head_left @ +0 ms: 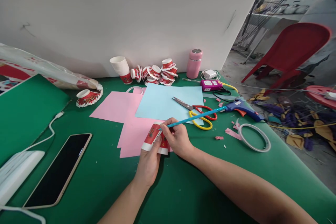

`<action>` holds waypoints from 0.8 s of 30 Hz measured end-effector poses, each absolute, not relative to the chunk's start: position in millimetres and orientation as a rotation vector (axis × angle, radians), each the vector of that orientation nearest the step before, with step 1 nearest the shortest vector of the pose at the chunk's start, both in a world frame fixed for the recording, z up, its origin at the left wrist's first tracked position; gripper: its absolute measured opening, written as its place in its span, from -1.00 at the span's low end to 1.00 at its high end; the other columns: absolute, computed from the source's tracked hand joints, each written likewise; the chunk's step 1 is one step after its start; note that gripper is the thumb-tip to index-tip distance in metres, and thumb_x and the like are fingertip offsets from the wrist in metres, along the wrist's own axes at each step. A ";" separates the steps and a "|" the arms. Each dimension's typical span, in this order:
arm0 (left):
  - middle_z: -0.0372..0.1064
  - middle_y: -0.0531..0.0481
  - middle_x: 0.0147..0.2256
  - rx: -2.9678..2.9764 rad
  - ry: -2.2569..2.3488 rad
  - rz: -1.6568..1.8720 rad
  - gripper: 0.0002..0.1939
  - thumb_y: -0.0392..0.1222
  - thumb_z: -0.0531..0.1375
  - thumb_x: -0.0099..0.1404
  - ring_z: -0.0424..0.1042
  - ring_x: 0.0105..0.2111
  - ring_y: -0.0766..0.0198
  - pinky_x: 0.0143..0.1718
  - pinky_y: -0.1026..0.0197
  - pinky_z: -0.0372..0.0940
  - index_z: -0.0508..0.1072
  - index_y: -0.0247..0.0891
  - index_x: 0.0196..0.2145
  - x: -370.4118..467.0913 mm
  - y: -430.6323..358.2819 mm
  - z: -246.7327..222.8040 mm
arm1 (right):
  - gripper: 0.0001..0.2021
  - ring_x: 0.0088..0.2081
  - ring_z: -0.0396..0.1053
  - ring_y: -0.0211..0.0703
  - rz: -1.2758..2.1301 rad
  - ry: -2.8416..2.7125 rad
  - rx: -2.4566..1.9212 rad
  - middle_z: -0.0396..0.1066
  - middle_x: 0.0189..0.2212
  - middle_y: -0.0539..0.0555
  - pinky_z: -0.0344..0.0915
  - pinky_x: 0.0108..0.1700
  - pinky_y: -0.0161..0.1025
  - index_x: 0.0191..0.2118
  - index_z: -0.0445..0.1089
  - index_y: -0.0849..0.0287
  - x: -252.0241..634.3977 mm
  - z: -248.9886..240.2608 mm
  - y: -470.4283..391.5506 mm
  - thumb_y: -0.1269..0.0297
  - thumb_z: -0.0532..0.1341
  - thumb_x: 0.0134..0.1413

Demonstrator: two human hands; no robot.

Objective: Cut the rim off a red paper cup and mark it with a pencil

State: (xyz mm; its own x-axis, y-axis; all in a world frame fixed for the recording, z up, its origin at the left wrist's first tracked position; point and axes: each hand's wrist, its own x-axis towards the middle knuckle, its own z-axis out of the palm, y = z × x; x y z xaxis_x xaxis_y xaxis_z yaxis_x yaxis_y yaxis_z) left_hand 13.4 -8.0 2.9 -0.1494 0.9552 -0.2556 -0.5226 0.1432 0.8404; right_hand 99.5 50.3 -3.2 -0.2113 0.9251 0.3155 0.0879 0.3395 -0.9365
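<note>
In my left hand (149, 162) is a red paper cup (152, 135) with white edges and a printed pattern, tilted, the fingers wrapped round its lower side. My right hand (177, 136) is closed in a pinch on a long blue pencil (194, 118), its point against the cup's side. Part of the cup is hidden behind both hands. Beyond them lie pink paper sheets (115, 105) and a light blue sheet (160, 99). Scissors (194, 108) with red and yellow handles rest, blades apart, on the blue sheet.
A blue glue gun (240, 106), a tape roll (254, 138) and pink scraps lie on the right. Along the wall stand stacked paper cups (120, 68), several frilled red cups (154, 71) and a pink flask (194, 63). A phone (59, 171) lies at left.
</note>
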 end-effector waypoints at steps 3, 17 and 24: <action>0.28 0.01 0.08 0.544 1.041 1.422 -0.58 -0.06 0.20 0.15 0.12 0.15 0.07 0.07 0.11 0.16 0.37 -0.08 -0.01 13.2 -8.2 2.2 | -0.81 -0.65 0.14 -0.36 1.017 -1.592 -0.946 0.19 -0.65 -0.07 0.09 -0.61 -0.41 -0.49 0.24 0.19 99.9 -1.8 49.9 0.21 0.07 0.06; 0.42 0.01 -0.07 0.397 1.098 1.475 -0.62 -0.08 0.27 0.08 0.19 0.12 0.07 0.06 0.09 0.18 0.43 -0.09 -0.10 11.1 -7.8 -3.0 | -0.82 -0.68 0.09 -0.37 0.969 -1.638 -1.017 0.13 -0.68 -0.10 0.04 -0.63 -0.40 -0.50 0.18 0.17 103.7 -2.7 49.3 0.24 0.05 0.06; 0.40 -0.01 -0.03 0.407 1.093 1.469 -0.63 -0.09 0.26 0.09 0.20 0.11 0.04 0.06 0.07 0.18 0.43 -0.11 -0.10 10.7 -7.7 -1.3 | -0.83 -0.68 0.09 -0.38 0.968 -1.633 -1.028 0.15 -0.68 -0.09 0.03 -0.64 -0.41 -0.50 0.18 0.17 104.4 -3.2 48.4 0.25 0.06 0.06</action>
